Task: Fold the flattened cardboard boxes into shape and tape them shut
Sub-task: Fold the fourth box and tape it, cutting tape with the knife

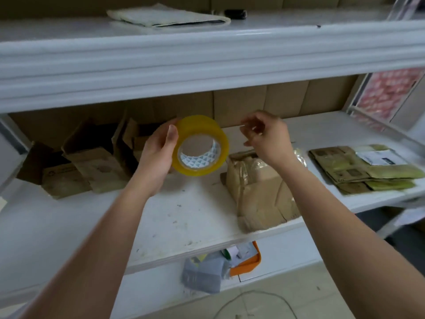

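Note:
My left hand (158,153) grips a yellowish roll of clear packing tape (201,146) and holds it up above the white shelf (184,217). My right hand (264,137) hovers just right of the roll with its fingers loosely curled; I cannot tell whether they pinch a tape end. Below the right hand a folded, taped cardboard box (259,189) lies on the shelf. Several opened cardboard boxes (92,162) stand at the left. A stack of flattened cardboard boxes (363,169) lies at the right.
An upper white shelf (207,58) hangs close above, with a folded cloth bag (167,16) on it. Brown cartons line the shelf's back. Under the shelf sit an orange tray (248,261) and a grey bag (204,275). A cord lies on the floor.

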### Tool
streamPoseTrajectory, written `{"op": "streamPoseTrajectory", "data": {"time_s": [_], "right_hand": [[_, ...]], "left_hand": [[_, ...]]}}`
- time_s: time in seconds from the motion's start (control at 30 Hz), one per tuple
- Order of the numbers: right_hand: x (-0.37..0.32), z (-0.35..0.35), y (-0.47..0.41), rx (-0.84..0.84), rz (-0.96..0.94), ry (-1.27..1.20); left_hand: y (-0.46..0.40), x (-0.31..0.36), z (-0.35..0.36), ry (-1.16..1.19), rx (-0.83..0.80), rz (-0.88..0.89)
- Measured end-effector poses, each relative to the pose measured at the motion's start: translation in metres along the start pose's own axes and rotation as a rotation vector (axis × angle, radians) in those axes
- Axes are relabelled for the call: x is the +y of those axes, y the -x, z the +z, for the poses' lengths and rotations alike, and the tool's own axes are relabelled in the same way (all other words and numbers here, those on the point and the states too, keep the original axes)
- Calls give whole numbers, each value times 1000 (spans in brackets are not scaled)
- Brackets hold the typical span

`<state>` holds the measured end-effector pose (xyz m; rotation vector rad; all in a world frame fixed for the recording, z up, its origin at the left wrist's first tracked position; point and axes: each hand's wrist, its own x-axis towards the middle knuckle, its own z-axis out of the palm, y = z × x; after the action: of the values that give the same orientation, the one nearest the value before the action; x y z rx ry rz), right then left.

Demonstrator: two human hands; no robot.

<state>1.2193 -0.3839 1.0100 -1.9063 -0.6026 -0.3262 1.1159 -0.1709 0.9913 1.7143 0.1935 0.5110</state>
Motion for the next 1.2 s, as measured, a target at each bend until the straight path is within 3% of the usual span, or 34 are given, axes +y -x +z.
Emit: {"op": "streamPoseTrajectory", "data": {"time_s": [0.2,0.47,0.83,1.03,1.2], "right_hand": [[39,-50,-18,28,36,43],[106,-80,-33,-171,169,42],[150,-81,-35,-266,476,-477],[151,-82,-34,-274,491,-556],[150,-86,-37,-235,359,-382]], "left_hand": [[-15,27,65,-192,-39,148],[-28,29,127,-462,-122,91],[-10,-13,144,-392,59,-137],[-6,-34,142,-354,7,-177],[-13,-35,139,-468,-25,-161]]}}
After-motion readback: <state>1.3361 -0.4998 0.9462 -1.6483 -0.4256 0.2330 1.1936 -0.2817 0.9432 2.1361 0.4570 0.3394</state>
